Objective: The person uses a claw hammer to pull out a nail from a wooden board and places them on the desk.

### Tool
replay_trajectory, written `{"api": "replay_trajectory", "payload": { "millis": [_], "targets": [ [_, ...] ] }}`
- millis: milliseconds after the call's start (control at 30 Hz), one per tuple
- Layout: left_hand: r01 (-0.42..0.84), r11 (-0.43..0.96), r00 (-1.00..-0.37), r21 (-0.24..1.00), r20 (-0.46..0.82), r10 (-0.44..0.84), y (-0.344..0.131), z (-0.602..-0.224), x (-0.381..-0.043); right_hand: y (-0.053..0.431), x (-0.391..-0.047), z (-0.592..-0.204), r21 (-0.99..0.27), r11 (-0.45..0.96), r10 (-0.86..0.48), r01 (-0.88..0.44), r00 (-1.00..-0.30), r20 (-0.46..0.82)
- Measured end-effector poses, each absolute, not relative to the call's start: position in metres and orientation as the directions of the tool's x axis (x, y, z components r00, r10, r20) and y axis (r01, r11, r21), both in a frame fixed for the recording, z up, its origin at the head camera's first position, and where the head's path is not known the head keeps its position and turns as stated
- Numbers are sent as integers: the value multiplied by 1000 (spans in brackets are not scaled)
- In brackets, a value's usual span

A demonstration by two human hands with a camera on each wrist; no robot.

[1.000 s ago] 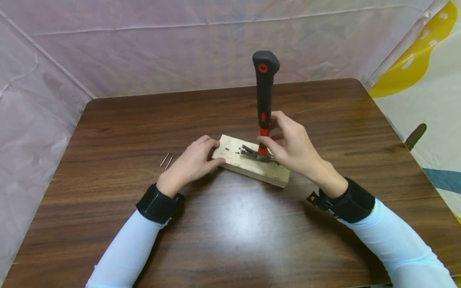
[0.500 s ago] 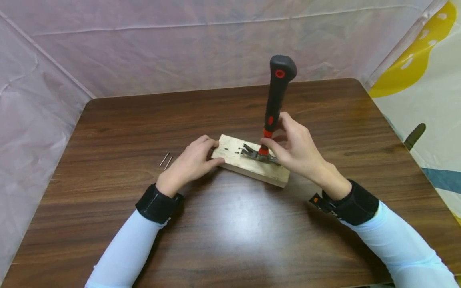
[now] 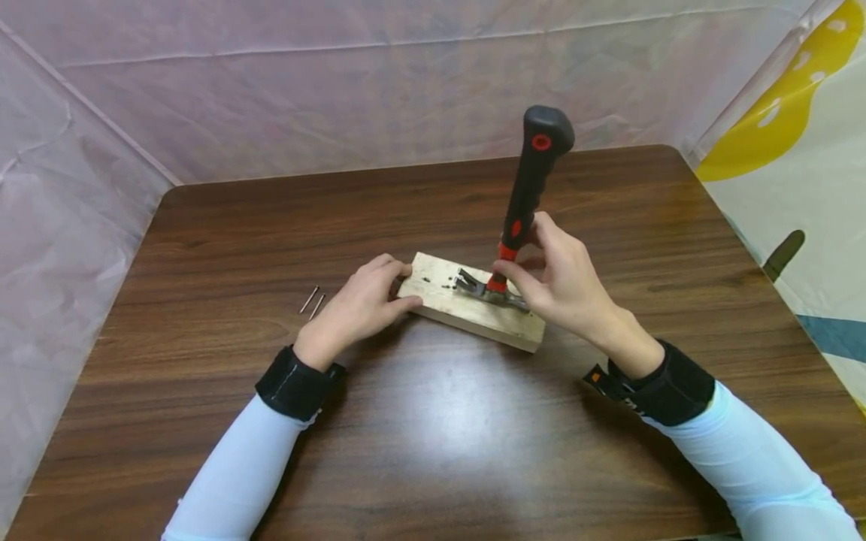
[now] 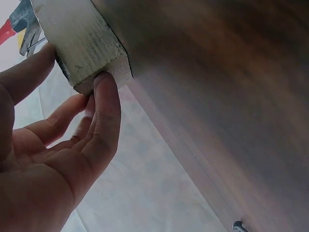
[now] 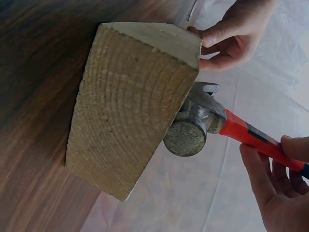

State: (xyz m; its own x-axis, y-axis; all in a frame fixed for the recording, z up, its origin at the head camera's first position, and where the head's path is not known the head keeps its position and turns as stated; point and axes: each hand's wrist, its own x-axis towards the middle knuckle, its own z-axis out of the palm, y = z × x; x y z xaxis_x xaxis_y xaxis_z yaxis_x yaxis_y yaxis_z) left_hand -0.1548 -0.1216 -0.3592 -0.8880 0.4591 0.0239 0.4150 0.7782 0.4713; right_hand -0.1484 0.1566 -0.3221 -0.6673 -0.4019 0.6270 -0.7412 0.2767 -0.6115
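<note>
A claw hammer [image 3: 531, 184] with a black and red handle stands head-down on a pale wooden block [image 3: 473, 312], its handle leaning right. Thumb and fingers of my right hand [image 3: 571, 285] pinch the red lower handle just above the head. My left hand [image 3: 358, 300] grips the block's left end, thumb on the near side. In the right wrist view, the round striking face [image 5: 186, 137] is beside the block's upper surface. The claw points left; in the left wrist view a thin metal shank [image 4: 36, 44] shows at it. Small dark marks dot the block's top.
Two loose nails [image 3: 318, 306] lie on the brown table [image 3: 223, 300], left of my left hand. Behind the table hangs a pale sheet [image 3: 338, 98]. A patterned cloth [image 3: 791, 203] with a yellow shape is at the right.
The hammer's handle has tipped to the right, pivoting on its head, and my right hand has moved slightly right with it. My left hand and the block stay in place.
</note>
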Motion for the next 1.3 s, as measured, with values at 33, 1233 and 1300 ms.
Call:
{"api": "replay_trajectory", "payload": {
  "millis": [33, 1233, 1300],
  "targets": [
    [415, 779, -888, 471, 24, 459, -121, -359, -155, 157, -148, -322, -609, 281, -400, -741, -668, 628],
    [449, 776, -888, 442, 128, 441, -104, -342, -154, 175, -139, -329, -680, 182, -266, -710, -701, 661],
    [477, 747, -874, 463, 161, 459, -99, -340, -154, 175, -140, -329, -692, 179, -259, -700, -712, 653]
  ]
}}
